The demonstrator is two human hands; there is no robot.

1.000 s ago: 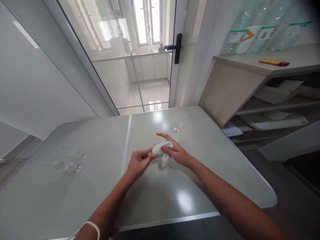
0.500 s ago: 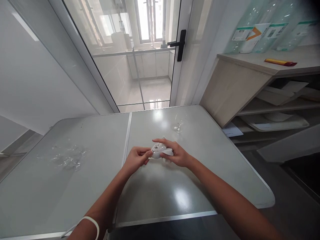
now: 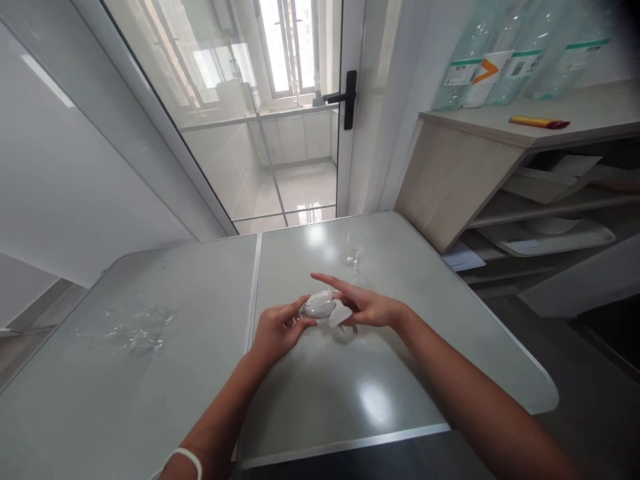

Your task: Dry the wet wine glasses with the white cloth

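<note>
Over the table's right half, my left hand (image 3: 281, 328) pinches the left end of a small, smooth white bundle (image 3: 319, 305) between thumb and fingers. A white flap (image 3: 341, 313) sticks out on the bundle's right side. Against that side is my right hand (image 3: 367, 305), its index finger stretched out above the bundle and other fingers curled at it. Whatever lies inside the bundle is hidden. Beyond the hands is a small clump of clear, thin loops (image 3: 355, 257). A larger spread of clear, shiny loops (image 3: 143, 330) lies to the left.
The grey table (image 3: 210, 400) has a metal seam (image 3: 255, 273) across it. Behind it stands a glass door with a black handle (image 3: 349, 100). A wooden shelf unit (image 3: 435, 180) at right carries clear bottles (image 3: 515, 77) and a yellow-red packet (image 3: 539, 123).
The bundle has turned, so its smooth side shows rather than its coiled end. My right hand has shifted right and its index finger has straightened. The view has tilted slightly.
</note>
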